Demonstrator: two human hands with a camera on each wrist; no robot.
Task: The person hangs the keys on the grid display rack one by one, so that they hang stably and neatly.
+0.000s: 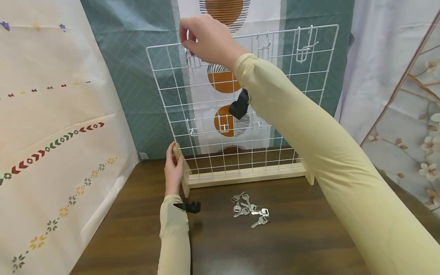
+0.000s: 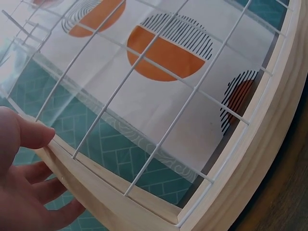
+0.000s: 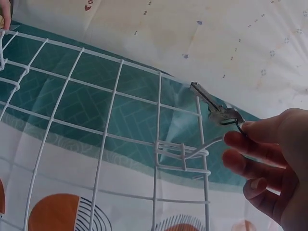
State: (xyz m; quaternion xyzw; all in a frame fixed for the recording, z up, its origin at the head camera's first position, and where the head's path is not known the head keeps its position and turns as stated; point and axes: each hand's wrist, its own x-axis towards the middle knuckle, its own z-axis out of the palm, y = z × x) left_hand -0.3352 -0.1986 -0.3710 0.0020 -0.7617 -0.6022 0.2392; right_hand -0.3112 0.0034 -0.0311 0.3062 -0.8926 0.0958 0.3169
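Observation:
My right hand is raised at the upper left corner of a white wire grid panel. Between thumb and forefinger it pinches a metal key by its head, the blade pointing up and away. Just beside the key, a white wire hook juts from the grid; whether the two touch I cannot tell. Lower down, my left hand grips the left wooden post of the panel's stand, thumb on one side and fingers on the other. Several loose keys lie on the table in front.
Other wire hooks hang on the grid, among them one at the upper right and one lower in the middle. A wooden base bar runs along the bottom. Patterned cloths hang behind the brown table.

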